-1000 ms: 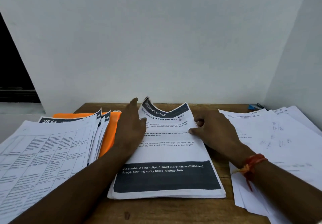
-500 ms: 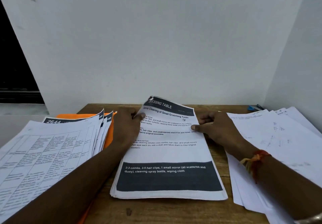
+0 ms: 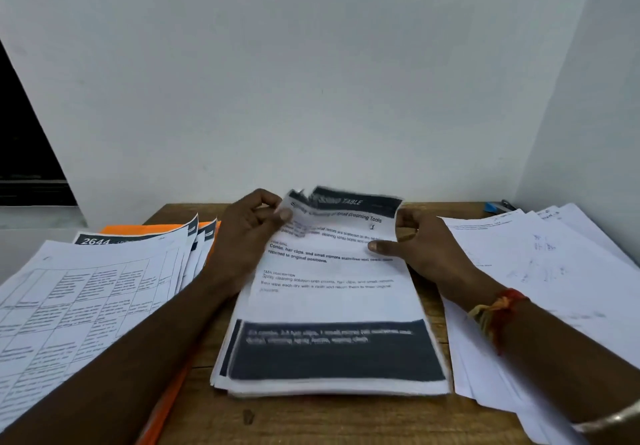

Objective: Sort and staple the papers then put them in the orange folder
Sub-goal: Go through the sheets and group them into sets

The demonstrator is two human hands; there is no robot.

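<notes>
Papers, white printed sheets, are lying in three lots across the brown wooden table (image 3: pixel 311 420). On the far left, a fanned pile (image 3: pixel 86 292) of grid-printed pages is resting on the flat orange folder (image 3: pixel 131 229) and hiding most of it.

Moving in, the left hand (image 3: pixel 249 237) is pinching the far left corner of the centre stack (image 3: pixel 329 306) between thumb and fingertips, and the upper leaves are curling up and blurring there. That stack is sitting square in front of the person, white with a dark header band at the far end and a broad dark block near the front edge.

Next over, the right hand (image 3: pixel 426 250) is clamping the stack's right edge, thumb pressing on the top page and fingers curling round behind. A red and yellow thread band (image 3: pixel 498 313) is showing at that wrist.

These sheets are looking light and limp, likely sliding on one another and creasing easily, so corners and edges seem the places to hold, with a squaring tap before stapling.

On the right, a loose spread (image 3: pixel 536 271) of faintly marked white pages is fanning out, and what looks like a small blue stapler (image 3: pixel 495 206) is waiting in the far corner.
</notes>
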